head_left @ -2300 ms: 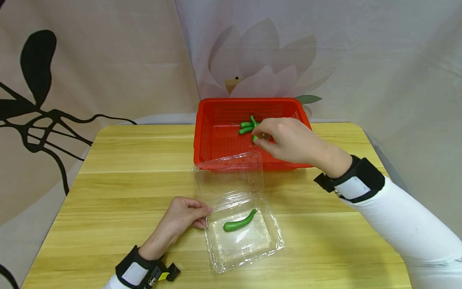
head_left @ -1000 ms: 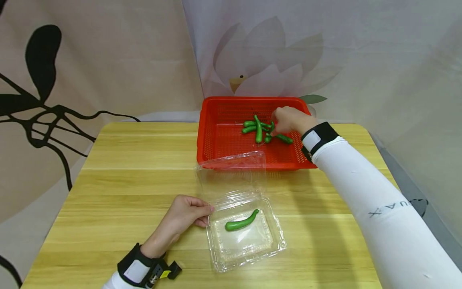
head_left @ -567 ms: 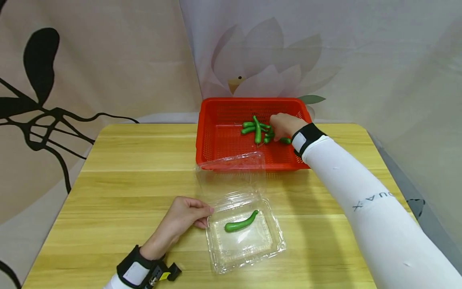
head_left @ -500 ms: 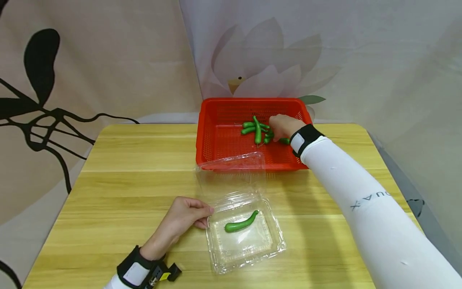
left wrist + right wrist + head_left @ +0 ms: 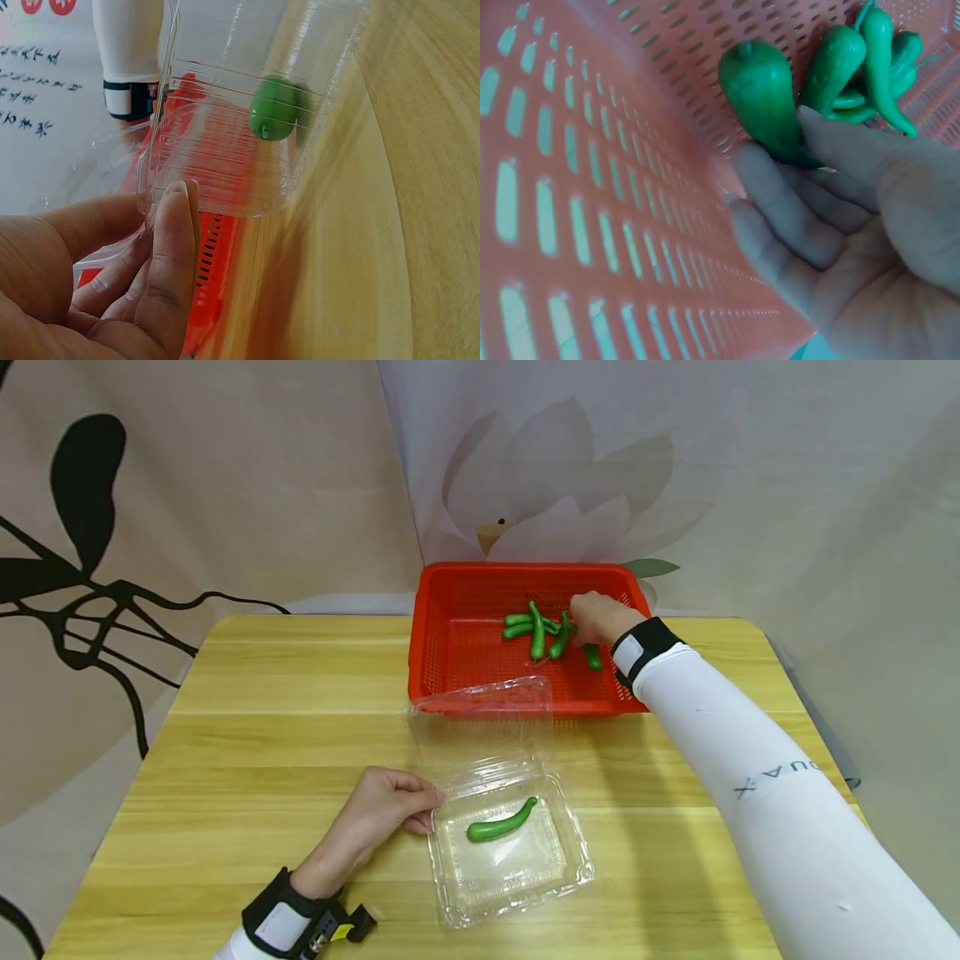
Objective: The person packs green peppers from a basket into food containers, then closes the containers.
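A clear plastic clamshell box [image 5: 517,885] lies with its lid folded back, and one curved green chili pepper [image 5: 498,828] rests inside its base. My left hand [image 5: 393,806] pinches the box's left edge near the hinge between thumb and fingers; the left wrist view shows this pinch [image 5: 142,262] close up. Inside the red basket, my right hand [image 5: 600,620] holds another green chili pepper [image 5: 759,94] between thumb and fingers, its blunt end sticking out past the fingertips. Several more green chili peppers [image 5: 537,631] lie to the left of that hand.
The red perforated basket [image 5: 457,681] stands at the table's back edge, and the box lid [image 5: 480,727] overlaps its front rim in the head view. Wooden tabletop [image 5: 285,693] spreads around both. A printed cloth [image 5: 300,485] hangs behind.
My right hand went deeper right into the basket and took hold of a pepper, which has turned and shifted away from the others. My left hand and the box stayed put.
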Motion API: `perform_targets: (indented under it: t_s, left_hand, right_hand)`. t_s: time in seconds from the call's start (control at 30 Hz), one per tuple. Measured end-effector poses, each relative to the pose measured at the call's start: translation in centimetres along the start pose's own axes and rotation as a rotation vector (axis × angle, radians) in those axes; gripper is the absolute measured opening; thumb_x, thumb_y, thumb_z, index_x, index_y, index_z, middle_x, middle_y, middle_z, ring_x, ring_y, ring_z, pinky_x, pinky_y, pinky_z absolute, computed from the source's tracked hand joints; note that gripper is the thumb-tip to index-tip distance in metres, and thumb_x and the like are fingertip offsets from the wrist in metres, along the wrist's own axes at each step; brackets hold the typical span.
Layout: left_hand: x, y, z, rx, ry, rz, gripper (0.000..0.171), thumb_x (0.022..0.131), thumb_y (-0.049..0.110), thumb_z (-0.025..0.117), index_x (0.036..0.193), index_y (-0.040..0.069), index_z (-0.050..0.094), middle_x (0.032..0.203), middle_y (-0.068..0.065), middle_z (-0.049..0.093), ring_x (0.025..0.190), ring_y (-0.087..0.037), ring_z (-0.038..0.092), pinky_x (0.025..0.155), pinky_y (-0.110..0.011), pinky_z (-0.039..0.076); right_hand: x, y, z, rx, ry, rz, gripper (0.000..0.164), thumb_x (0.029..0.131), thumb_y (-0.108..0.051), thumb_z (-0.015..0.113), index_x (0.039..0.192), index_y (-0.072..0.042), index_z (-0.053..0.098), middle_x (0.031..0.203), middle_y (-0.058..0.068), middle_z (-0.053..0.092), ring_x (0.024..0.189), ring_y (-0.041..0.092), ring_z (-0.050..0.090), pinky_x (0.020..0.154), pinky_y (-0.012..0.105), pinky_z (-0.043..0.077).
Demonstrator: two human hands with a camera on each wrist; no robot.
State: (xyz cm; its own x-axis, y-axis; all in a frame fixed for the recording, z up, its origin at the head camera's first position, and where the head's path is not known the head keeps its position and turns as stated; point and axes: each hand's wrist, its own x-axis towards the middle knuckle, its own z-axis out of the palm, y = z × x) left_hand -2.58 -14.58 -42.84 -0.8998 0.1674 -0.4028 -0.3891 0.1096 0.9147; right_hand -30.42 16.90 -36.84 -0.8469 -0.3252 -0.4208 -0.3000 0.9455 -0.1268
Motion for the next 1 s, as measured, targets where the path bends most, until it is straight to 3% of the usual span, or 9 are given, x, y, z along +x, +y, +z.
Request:
perform_targets:
  t_s: [0.27,0.53,0.73,0.87,1.0]
  left_hand:
    - [0.0,0.0,-0.1,-0.002,0.012,0.000,0.023,0.094,0.006,0.078,0.103,-0.015,0.074,0.080,-0.017,0.074,0.061,-0.016,0.070,0.063,-0.034,0.065]
    - [-0.2,0.0,0.1,-0.003,0.019,-0.004,0.022,0.094,0.006,0.078,0.103,-0.014,0.075,0.080,-0.017,0.074,0.061,-0.017,0.070,0.063,-0.035,0.065]
    - [-0.3,0.1,0.4,-0.021,0.008,0.007,0.022,0.094,0.005,0.078,0.103,-0.015,0.074,0.080,-0.017,0.073,0.061,-0.017,0.069,0.063,-0.035,0.065]
    - [-0.3,0.2,0.6,-0.030,0.000,0.011,0.021,0.094,0.004,0.078,0.103,-0.015,0.074,0.080,-0.018,0.073,0.062,-0.017,0.069,0.063,-0.034,0.065]
    - [-0.3,0.3,0.6,-0.028,0.000,0.009,0.021,0.094,0.004,0.078,0.102,-0.015,0.074,0.081,-0.019,0.073,0.063,-0.017,0.070,0.063,-0.033,0.065]
  right_hand:
    - [-0.4,-0.4,0.2,0.107,-0.076,0.049,0.034,0.091,-0.002,0.079,0.119,0.005,0.062,0.101,0.019,0.065,0.081,0.031,0.066,0.065,0.035,0.062]
    - [-0.1,-0.6,0.6,0.058,-0.097,0.032,0.022,0.092,-0.003,0.078,0.108,0.005,0.066,0.092,0.019,0.068,0.074,0.033,0.071,0.057,0.031,0.060]
    - [-1.3,-0.2,-0.2,-0.104,-0.017,-0.075,0.005,0.092,0.000,0.066,0.096,-0.002,0.066,0.083,0.013,0.061,0.078,0.029,0.058,0.067,0.036,0.055]
    - [-2.0,-0.2,-0.2,-0.231,0.006,-0.193,0.013,0.090,0.005,0.067,0.083,-0.006,0.065,0.076,0.008,0.056,0.076,0.027,0.052,0.070,0.037,0.049]
    - [-2.6,-0.9,0.1,-0.285,-0.045,-0.281,0.019,0.089,0.006,0.072,0.078,-0.008,0.065,0.074,0.005,0.055,0.074,0.024,0.048,0.067,0.034,0.045]
